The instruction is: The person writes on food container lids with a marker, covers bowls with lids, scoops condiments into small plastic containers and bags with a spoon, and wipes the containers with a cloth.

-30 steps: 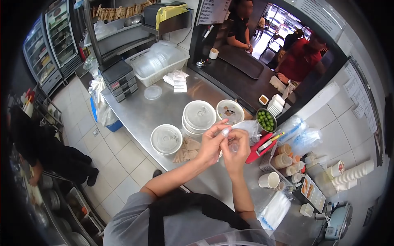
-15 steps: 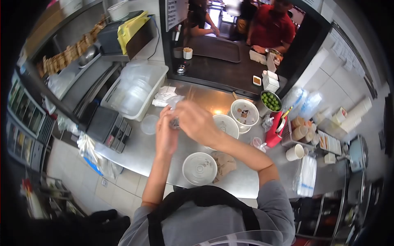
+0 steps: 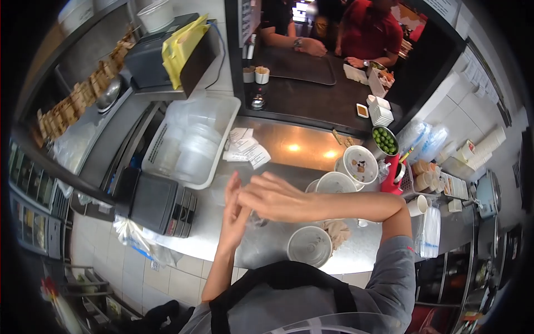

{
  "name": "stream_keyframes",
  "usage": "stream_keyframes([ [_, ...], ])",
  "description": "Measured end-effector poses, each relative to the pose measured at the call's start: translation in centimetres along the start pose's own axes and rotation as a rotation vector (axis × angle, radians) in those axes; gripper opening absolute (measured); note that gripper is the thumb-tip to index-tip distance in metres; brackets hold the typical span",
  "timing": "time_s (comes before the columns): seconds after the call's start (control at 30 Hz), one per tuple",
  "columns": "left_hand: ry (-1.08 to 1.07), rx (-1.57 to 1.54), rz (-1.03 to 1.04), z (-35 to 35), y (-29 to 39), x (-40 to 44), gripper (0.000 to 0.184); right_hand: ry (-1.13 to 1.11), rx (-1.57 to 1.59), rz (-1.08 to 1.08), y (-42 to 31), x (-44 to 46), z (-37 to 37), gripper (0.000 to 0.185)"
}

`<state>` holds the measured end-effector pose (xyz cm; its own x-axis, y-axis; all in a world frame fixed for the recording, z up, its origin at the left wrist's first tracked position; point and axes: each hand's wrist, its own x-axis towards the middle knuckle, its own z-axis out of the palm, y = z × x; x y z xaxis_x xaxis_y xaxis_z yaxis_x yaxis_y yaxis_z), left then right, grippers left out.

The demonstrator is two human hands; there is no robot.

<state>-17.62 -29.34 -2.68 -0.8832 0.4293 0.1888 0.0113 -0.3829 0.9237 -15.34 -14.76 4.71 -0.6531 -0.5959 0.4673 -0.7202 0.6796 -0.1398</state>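
Note:
My left hand (image 3: 230,214) and my right hand (image 3: 272,196) are close together above the steel counter, the right crossing over the left. Their fingers are bent and pinched, with one left finger pointing up. Just below the right hand shows a small clear, shiny plastic thing (image 3: 257,219), mostly hidden by the hands; its exact kind I cannot make out. Right of the hands stand a white bowl (image 3: 335,182) and another white bowl (image 3: 360,165) with dark scraps inside. Nearer my body sits a round pale bowl (image 3: 309,247) beside crumpled brown paper (image 3: 337,232).
At left, a white basket (image 3: 233,119) holds clear plastic containers; paper slips (image 3: 246,147) lie beside it. A black drawer box (image 3: 153,203) stands on the counter's left. Green limes (image 3: 384,140) fill a metal pot at right. Two people stand beyond the dark pass-through counter (image 3: 300,99).
My hands have come down nearer my body, and the right forearm now lies more level. The camera view has shifted. Beyond the pass-through, one person's arm has moved further over the counter.

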Motion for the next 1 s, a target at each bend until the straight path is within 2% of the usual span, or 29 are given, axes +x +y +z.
stream_keyframes([
  [0.13,-0.252,0.086,-0.483,-2.7,-2.6,0.0,0.027,-0.132,0.232,0.108,1.4,-0.6,0.4,0.024],
  [0.23,-0.455,0.184,-0.298,-2.1,-2.1,1.2,0.031,-0.228,0.393,0.288,2.3,-0.7,-1.3,0.026],
  [0.33,-0.447,0.201,-0.269,-1.1,-3.0,3.8,0.032,-0.133,0.523,0.391,4.5,-1.2,-0.8,0.019],
  [0.4,-0.313,0.465,-0.055,-0.3,-3.7,5.6,0.034,-0.009,0.352,0.302,9.0,-1.8,1.2,0.013],
  [0.43,-0.243,0.596,0.053,-0.1,-3.9,6.2,0.036,0.013,0.301,0.391,11.6,-2.4,1.9,0.009],
  [0.57,-0.034,0.243,-0.112,-2.6,-3.0,6.1,0.043,0.123,0.081,0.774,26.0,-6.2,6.7,0.002],
  [0.67,0.013,0.262,-0.196,-4.9,-2.6,4.4,0.041,0.248,-0.095,1.079,33.3,-6.9,8.3,0.01],
  [0.77,0.041,0.253,-0.251,-6.4,-2.6,2.5,0.034,0.454,-0.228,1.343,38.1,-7.0,9.4,0.008],
  [0.87,0.035,0.358,-0.157,-6.7,-1.6,1.1,0.026,0.518,-0.052,1.491,40.7,-7.6,9.0,0.033],
  [0.93,0.113,0.471,0.006,-5.5,0.5,0.7,0.014,0.402,-0.505,0.976,43.0,-9.3,9.5,0.026],
  [0.97,0.084,0.497,0.121,-5.3,1.6,0.4,0.014,0.376,-0.761,0.736,41.4,-8.5,8.1,0.024],
  [1.0,0.103,0.512,0.242,-4.5,3.0,-0.3,0.014,0.165,-0.531,0.809,40.4,-8.5,5.9,0.025],
])
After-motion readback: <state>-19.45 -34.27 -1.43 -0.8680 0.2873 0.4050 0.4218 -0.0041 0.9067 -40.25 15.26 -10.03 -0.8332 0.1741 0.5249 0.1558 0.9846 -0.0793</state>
